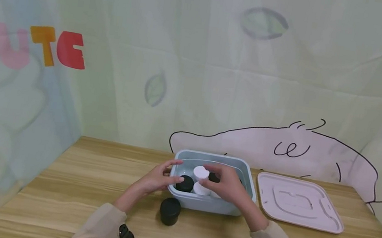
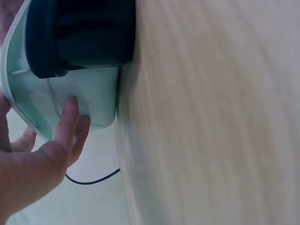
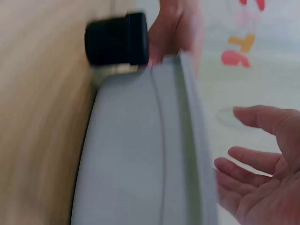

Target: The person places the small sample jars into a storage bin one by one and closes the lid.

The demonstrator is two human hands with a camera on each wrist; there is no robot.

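A light blue-grey storage bin (image 1: 204, 204) holds several round containers with black or white lids. My left hand (image 1: 161, 177) holds the bin's left rim. Its thumb and index finger lie over the edge by a black-lidded container (image 1: 185, 183), and other fingers (image 2: 70, 112) press the outer wall. Over the bin's right half is my right hand (image 1: 226, 184), thumb and fingers spread around a raised white-lidded container (image 1: 201, 172). From the right wrist, the gap between its thumb and fingers (image 3: 253, 159) shows only backdrop. Another white lid (image 1: 201, 189) sits just below.
A black container (image 1: 169, 211) stands on the wooden table (image 1: 93, 178) in front of the bin's left corner. To the right of the bin lies a flat pale pink lid (image 1: 297, 202). A printed cloth backdrop (image 1: 201, 75) rises behind the table.
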